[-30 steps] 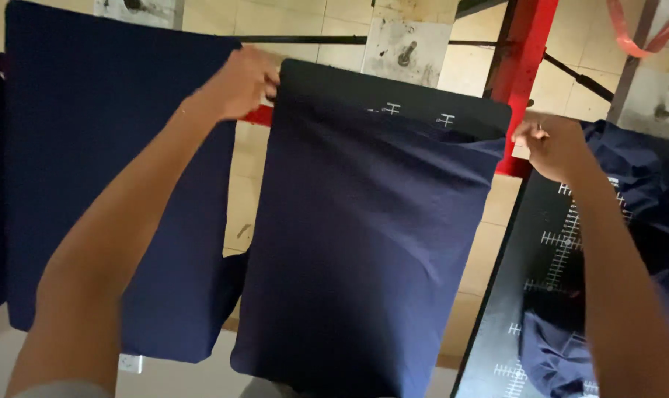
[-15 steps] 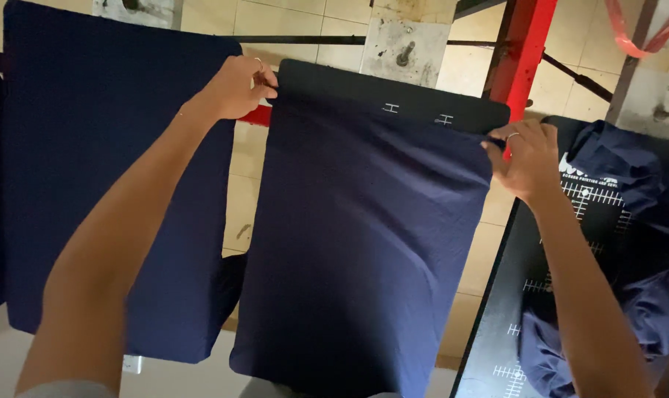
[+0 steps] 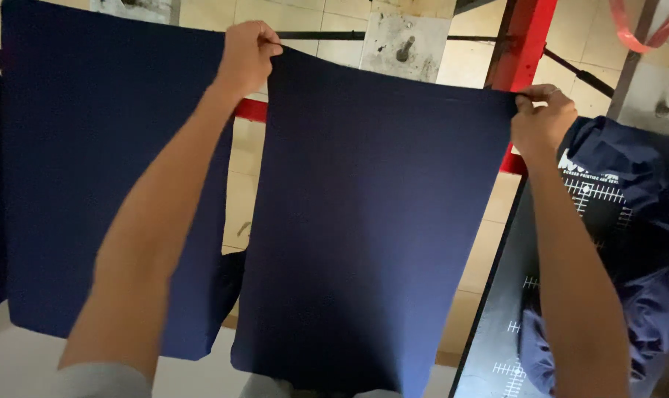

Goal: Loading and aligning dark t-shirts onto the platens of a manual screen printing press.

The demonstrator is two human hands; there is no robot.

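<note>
the navy fabric panel [image 3: 371, 228] fills the frame's centre, now pulled fully over its board; the white marks seen along the top edge a moment ago are covered. a second navy panel [image 3: 91, 169] hangs at left. no containers show. left hand [image 3: 247, 55] and right hand [image 3: 542, 121] each pinch an upper corner.

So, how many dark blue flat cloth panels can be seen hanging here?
2. One panel hangs in the middle, with its top corners held by the left hand and the right hand. The second panel hangs at the left. More may be hidden beyond the left edge.
</note>
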